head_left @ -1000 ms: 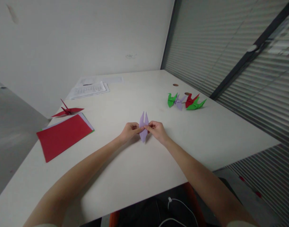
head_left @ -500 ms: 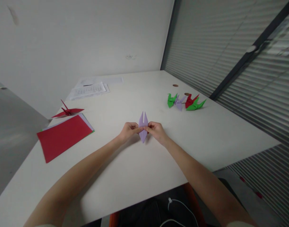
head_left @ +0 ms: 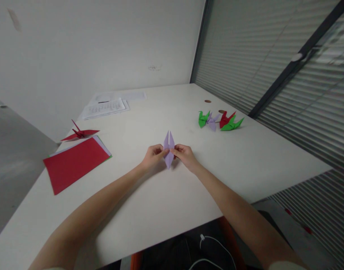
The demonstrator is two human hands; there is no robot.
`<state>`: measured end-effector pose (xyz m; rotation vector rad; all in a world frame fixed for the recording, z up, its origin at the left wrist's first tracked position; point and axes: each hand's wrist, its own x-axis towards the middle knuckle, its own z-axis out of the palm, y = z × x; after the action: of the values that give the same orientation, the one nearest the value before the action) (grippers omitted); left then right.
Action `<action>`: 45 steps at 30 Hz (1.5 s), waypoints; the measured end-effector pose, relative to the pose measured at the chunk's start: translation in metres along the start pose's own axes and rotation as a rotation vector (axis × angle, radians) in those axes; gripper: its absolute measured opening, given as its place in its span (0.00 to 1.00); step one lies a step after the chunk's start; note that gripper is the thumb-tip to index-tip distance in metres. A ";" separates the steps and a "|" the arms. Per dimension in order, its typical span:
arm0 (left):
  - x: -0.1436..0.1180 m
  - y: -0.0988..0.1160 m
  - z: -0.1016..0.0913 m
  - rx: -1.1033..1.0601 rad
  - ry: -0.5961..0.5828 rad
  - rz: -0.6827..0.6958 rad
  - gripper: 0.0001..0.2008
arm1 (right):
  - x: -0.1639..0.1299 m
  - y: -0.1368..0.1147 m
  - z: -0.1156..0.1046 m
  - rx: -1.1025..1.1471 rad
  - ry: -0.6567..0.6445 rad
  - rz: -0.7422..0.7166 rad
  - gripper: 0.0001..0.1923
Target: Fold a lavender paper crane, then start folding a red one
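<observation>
Lilac, split-tipped paper diamond [head_left: 168, 160] pinched by left hand [head_left: 154, 154] and right hand [head_left: 185, 155] | seemingly part-folded, upper tips [head_left: 172, 141] not yet bent | red spread-winged paper crane [head_left: 81, 134] apparently finished

Two bare forearms [head_left: 112, 193] angle forward and inward, bringing both hands close together. The left hand [head_left: 153, 156] and right hand [head_left: 187, 155] mirror each other in a pinch, thumbs [head_left: 163, 153] on top, fingers [head_left: 157, 149] curled.
</observation>
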<state>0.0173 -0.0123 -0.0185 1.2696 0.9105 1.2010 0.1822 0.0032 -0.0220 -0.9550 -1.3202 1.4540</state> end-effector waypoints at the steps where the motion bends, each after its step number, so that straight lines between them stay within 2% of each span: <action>1: 0.000 0.000 0.000 -0.001 -0.005 0.001 0.23 | 0.000 0.000 0.000 -0.005 -0.005 0.002 0.24; 7: -0.001 -0.002 0.002 -0.037 0.019 -0.067 0.22 | 0.001 0.002 -0.003 -0.059 0.034 -0.032 0.24; 12: -0.003 -0.006 0.005 -0.007 -0.038 -0.144 0.22 | 0.003 0.001 -0.005 -0.054 0.077 -0.040 0.24; 16: -0.004 -0.008 0.005 0.059 -0.062 -0.141 0.23 | 0.004 0.006 -0.005 0.005 0.079 -0.026 0.21; 20: -0.004 -0.010 0.005 0.094 -0.078 -0.116 0.23 | 0.004 0.011 -0.004 0.081 -0.006 0.057 0.21; 23: -0.006 -0.010 0.007 0.122 -0.096 -0.112 0.24 | 0.004 0.012 -0.004 0.048 0.028 0.072 0.22; 26: -0.009 -0.010 0.010 0.085 -0.148 -0.150 0.25 | 0.003 0.013 -0.004 0.019 0.079 0.062 0.23; 31: -0.010 -0.006 0.012 -0.018 -0.196 -0.218 0.26 | 0.004 0.014 -0.005 0.028 0.082 0.042 0.21; 37: -0.009 -0.007 0.010 0.052 -0.207 -0.205 0.27 | 0.003 0.014 -0.004 0.124 0.000 0.077 0.21; 41: -0.011 -0.011 0.011 0.063 -0.259 -0.211 0.26 | 0.003 0.016 -0.007 0.094 0.055 0.104 0.20; 43: -0.011 -0.010 0.012 0.117 -0.236 -0.174 0.26 | 0.003 0.017 -0.008 0.084 0.075 0.096 0.19; 45: -0.010 -0.007 0.011 0.193 -0.162 -0.104 0.26 | 0.004 0.018 -0.008 0.079 0.082 0.086 0.19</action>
<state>0.0274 -0.0241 -0.0253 1.4323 0.9778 0.9319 0.1868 0.0092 -0.0407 -1.0193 -1.1662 1.5055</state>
